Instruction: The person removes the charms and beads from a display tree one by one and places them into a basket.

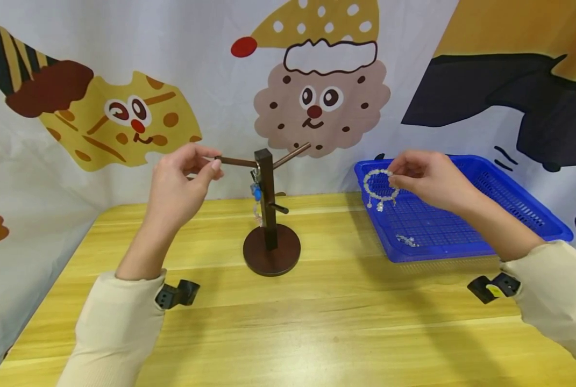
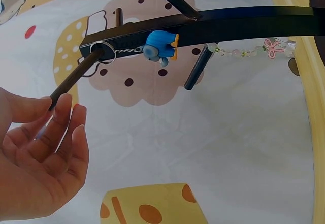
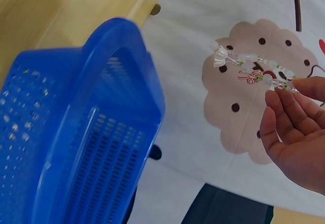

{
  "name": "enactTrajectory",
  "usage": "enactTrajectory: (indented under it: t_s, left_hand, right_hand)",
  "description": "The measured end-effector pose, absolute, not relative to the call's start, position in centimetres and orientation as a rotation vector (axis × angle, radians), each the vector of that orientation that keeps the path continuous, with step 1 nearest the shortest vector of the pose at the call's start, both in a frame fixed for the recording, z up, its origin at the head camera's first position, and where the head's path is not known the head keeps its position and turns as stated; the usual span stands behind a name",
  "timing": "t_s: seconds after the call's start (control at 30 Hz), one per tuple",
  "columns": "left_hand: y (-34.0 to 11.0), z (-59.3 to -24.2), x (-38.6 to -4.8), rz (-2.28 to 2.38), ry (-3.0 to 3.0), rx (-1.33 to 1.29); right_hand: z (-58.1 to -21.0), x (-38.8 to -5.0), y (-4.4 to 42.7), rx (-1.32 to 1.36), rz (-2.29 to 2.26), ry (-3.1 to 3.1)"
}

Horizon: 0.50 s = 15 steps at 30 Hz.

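Cream sleeves [image 1: 118, 317] frame what seems hanging-up work: left hand [image 1: 178, 181] pinches a peg [image 1: 238, 161], right hand [image 1: 426, 178] pinches a bracelet [image 1: 382, 199] likely needing threading on.

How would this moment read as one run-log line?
left hand: pinches peg of stand | right hand: holds bracelet, off stand | keyring: hangs on pinched peg | basket: trinket inside

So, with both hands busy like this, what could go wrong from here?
The bracelet might slip: the right fingers pinch only one part of its loop.
The stand could shift or tip if the left fingers pull on the peg, which they pinch at its end.
If the bracelet passes near the stand, its dangling charms may catch on a peg.
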<state>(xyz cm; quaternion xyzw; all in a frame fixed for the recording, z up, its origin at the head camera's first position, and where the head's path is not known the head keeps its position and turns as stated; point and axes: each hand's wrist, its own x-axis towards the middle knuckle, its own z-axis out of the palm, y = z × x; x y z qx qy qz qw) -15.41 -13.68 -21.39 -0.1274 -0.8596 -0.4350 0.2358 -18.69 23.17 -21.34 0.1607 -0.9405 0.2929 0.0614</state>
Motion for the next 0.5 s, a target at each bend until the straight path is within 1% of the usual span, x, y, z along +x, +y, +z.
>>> enactTrajectory:
  t_s: [0.3, 0.5]
  left_hand:
    - [-13.7, -21.3, -15.3, -1.193, -2.367, -0.342]
    - [-13.7, -21.3, -15.3, -1.195, -2.371, -0.342]
  right_hand:
    - [-21.8, -18.2, 25.7, 0.388, 0.829, -2.914]
    - [-22.8, -18.1, 27.6, 0.382, 0.822, -2.961]
